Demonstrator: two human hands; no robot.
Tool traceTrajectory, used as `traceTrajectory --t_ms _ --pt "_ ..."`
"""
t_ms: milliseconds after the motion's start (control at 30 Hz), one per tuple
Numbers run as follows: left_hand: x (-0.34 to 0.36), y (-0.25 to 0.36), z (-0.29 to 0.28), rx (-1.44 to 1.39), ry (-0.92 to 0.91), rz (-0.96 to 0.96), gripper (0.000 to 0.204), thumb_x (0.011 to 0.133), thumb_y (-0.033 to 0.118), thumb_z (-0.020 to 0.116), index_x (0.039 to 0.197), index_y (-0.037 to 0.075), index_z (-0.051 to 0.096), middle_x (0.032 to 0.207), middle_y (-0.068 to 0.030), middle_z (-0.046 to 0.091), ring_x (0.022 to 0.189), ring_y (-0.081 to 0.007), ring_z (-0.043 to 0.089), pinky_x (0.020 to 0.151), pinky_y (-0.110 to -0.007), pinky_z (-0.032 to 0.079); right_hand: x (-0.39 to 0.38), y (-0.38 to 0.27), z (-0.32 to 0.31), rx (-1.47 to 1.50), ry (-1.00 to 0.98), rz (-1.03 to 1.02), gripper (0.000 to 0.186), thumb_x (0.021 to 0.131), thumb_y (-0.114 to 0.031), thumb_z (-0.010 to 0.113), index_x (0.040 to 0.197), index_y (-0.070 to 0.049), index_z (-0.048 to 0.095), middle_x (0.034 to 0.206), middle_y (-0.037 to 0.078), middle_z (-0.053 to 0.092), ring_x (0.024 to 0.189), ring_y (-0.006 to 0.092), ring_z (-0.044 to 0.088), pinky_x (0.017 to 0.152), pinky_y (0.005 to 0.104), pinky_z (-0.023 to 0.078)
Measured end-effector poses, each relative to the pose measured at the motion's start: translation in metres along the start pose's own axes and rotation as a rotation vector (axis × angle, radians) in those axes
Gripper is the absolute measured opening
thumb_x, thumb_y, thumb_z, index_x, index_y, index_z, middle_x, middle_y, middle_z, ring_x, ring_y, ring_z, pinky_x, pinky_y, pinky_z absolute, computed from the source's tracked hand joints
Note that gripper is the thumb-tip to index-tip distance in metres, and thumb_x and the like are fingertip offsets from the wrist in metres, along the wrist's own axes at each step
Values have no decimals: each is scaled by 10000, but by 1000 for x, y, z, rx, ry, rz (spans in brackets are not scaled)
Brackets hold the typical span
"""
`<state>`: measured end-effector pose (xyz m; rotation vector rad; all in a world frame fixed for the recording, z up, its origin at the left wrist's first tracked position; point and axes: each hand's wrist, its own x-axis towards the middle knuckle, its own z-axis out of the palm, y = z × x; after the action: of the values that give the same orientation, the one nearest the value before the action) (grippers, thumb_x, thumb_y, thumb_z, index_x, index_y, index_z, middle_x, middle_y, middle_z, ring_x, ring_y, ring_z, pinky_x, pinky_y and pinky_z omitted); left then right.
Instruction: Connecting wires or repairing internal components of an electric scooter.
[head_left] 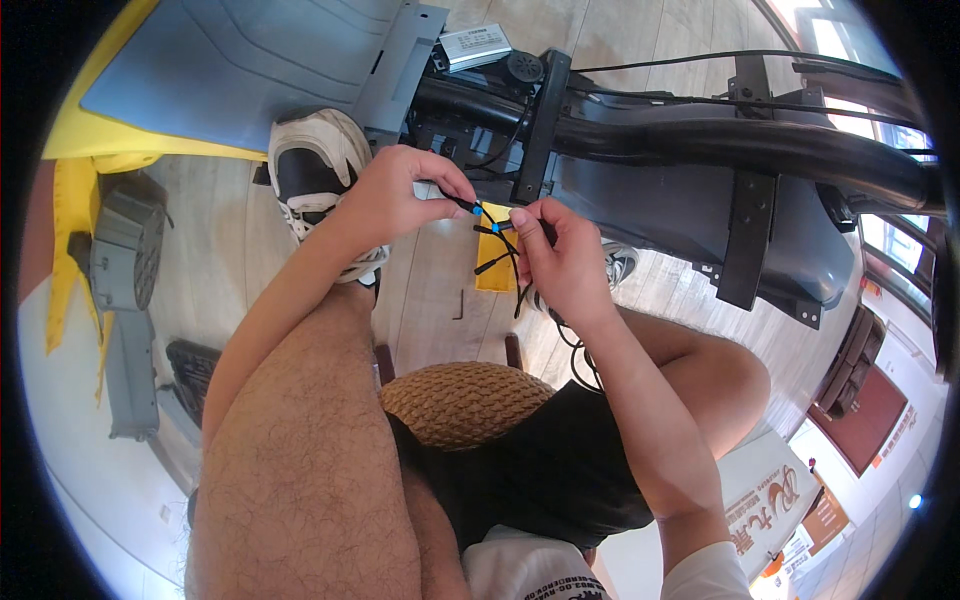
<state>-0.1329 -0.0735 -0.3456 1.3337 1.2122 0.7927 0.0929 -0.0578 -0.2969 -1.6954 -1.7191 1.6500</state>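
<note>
In the head view my left hand [410,190] pinches a black cable connector with a blue band [478,210]. Just to its right, my right hand [556,255] grips another black blue-banded connector [498,227] between thumb and fingers; the blue ends are close but apart. Several black leads with small plugs [488,265] dangle below, over a yellow item [490,282] on the floor, and a looped cable [578,362] hangs by my right wrist. Above my hands are a black frame tube [670,140] and a silver box with a label [475,45].
A grey plastic panel with yellow edging [230,70] is at upper left, my shoe [310,170] against it. A grey cover [800,270] lies under the frame. A wicker stool [460,400] sits between my legs, a hex key [460,308] on the floor, grey parts [125,260] at far left.
</note>
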Motion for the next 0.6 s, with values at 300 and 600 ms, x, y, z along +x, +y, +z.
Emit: traceTrajectory --t_ms 300,600 --pt "0 -3 -1 6 -31 59 202 725 52 759 924 18 738 866 -88 735 821 -172 692 784 -293 519 2 1 0 326 -68 135 345 979 -293 606 842 20 655 617 7 560 470 62 499 419 222 401" --pt "1 -6 2 -39 -58 30 181 803 90 724 960 -2 725 872 -107 732 824 -177 686 779 -292 507 -2 -15 -1 388 -61 252 366 998 -310 571 859 17 661 643 -6 540 499 62 475 460 221 409"
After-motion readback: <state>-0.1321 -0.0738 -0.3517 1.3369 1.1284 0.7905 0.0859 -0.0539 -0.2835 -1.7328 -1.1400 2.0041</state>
